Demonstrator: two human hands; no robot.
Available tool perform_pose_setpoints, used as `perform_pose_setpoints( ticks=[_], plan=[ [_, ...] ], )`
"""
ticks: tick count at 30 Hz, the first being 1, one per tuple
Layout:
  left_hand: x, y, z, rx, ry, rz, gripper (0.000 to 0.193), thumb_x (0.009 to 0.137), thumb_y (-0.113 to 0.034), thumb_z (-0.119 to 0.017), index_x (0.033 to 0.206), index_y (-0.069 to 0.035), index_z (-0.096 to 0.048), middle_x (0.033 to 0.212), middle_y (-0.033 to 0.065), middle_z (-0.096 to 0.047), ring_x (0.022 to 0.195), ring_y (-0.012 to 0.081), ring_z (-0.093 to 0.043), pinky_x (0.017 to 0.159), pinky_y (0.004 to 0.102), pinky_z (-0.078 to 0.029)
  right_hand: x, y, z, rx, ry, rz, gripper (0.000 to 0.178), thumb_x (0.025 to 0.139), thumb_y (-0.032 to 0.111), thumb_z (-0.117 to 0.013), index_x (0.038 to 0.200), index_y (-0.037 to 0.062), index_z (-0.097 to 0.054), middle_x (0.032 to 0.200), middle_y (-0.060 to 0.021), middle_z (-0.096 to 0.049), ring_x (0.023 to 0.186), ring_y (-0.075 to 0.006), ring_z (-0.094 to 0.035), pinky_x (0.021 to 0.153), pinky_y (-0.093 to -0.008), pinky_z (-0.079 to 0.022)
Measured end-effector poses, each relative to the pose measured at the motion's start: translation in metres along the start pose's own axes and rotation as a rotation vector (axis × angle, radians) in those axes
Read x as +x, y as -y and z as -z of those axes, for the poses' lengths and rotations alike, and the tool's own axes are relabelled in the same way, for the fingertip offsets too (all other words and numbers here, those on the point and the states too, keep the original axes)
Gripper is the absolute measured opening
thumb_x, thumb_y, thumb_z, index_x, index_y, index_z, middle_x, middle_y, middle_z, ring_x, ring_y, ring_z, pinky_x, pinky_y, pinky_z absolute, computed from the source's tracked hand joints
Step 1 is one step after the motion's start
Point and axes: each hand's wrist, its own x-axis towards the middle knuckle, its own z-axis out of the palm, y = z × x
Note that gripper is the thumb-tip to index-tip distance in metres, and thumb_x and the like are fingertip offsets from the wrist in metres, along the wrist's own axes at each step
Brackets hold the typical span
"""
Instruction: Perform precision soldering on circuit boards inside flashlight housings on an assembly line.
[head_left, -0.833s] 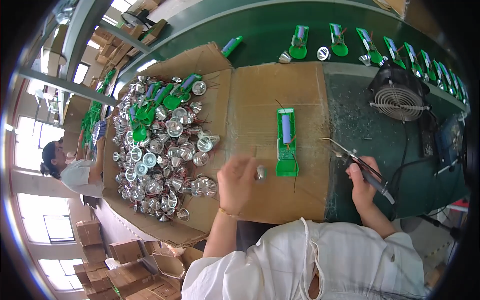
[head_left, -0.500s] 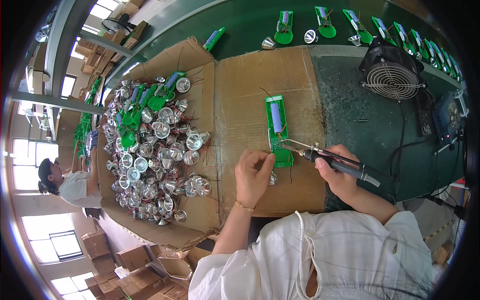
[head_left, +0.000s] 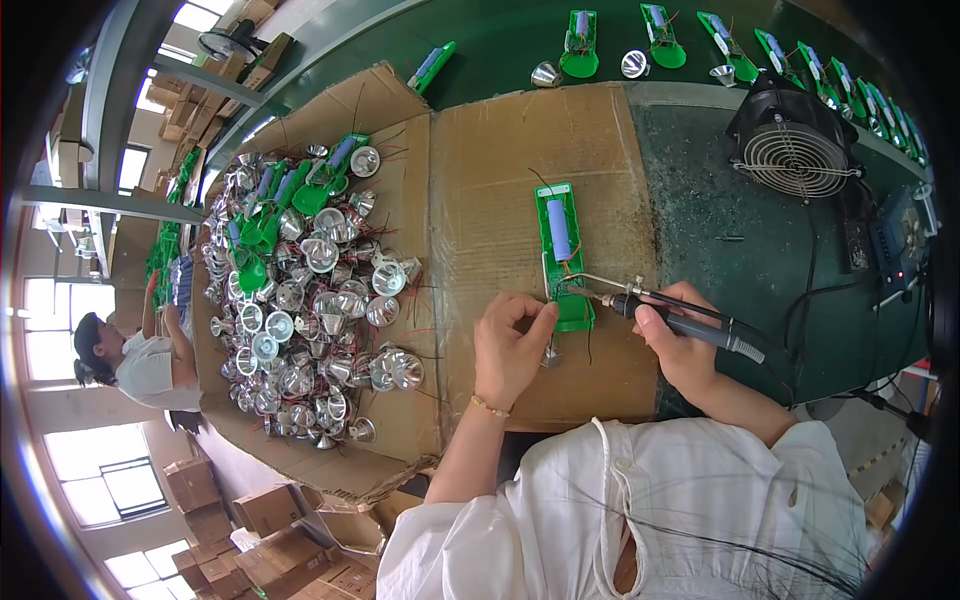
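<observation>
Head view: the right hand (head_left: 685,345) is closed around the handle of a soldering iron (head_left: 712,337), whose tip meets or nearly meets the lower part of a green housing (head_left: 558,275). The left hand (head_left: 515,345) has thumb and forefinger drawn together at the housing's left side; I cannot tell what they pinch. A small silver reflector (head_left: 551,356) shows just below that thumb. The housing, bearing a purple cell (head_left: 558,230) and thin wires, lies lengthwise on a cardboard sheet (head_left: 490,200), toward the near edge of the worktop (head_left: 720,200). At the worktop's left edge, a cardboard box (head_left: 345,112) holds a heap of silver reflectors (head_left: 320,300) with several green housings on top. A black fan (head_left: 795,160) stands near the far right corner, and a dark device (head_left: 890,250) with a red light sits by the right edge. More housings (head_left: 578,60) line a green strip beyond the far edge.
</observation>
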Motion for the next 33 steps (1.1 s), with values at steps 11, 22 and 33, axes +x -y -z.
perform_pose_setpoints(
  ticks=[11, 22, 33],
  plan=[
    [0.0, 0.004, 0.0, 0.01, -0.006, 0.003, 0.016, 0.078, -0.014, -0.067, 0.074, 0.001, -0.063, 0.074, 0.009, -0.058, 0.063, 0.0166, -0.057, 0.058, 0.028, -0.045, -0.002, 0.006, 0.006, 0.024, -0.015, -0.004, 0.014, 0.082, 0.008, -0.064, 0.086, 0.0003, -0.054, 0.068, -0.0046, -0.061, 0.058, -0.0053, -0.054, 0.052, -0.0198, -0.043],
    [-0.001, 0.0, -0.006, -0.192, -0.055, 0.108, 0.014, 0.08, -0.012, -0.067, 0.079, 0.002, -0.063, 0.077, 0.0056, -0.057, 0.059, 0.0099, -0.055, 0.05, 0.0228, -0.042, -0.001, 0.008, 0.007, 0.007, 0.006, 0.005, 0.013, 0.081, 0.007, -0.065, 0.084, -0.0001, -0.054, 0.067, -0.0033, -0.061, 0.058, -0.0045, -0.054, 0.051, -0.0195, -0.043],
    [0.004, -0.002, -0.005, 0.141, 0.027, -0.111, 0.013, 0.074, -0.01, -0.07, 0.073, 0.0, -0.063, 0.08, 0.0055, -0.054, 0.074, 0.0148, -0.053, 0.066, 0.0266, -0.043, -0.001, 0.002, 0.009, -0.057, -0.034, 0.073, 0.014, 0.079, 0.009, -0.067, 0.08, 0.0013, -0.055, 0.061, -0.0011, -0.058, 0.053, -0.0036, -0.052, 0.048, -0.0203, -0.041]
  ],
)
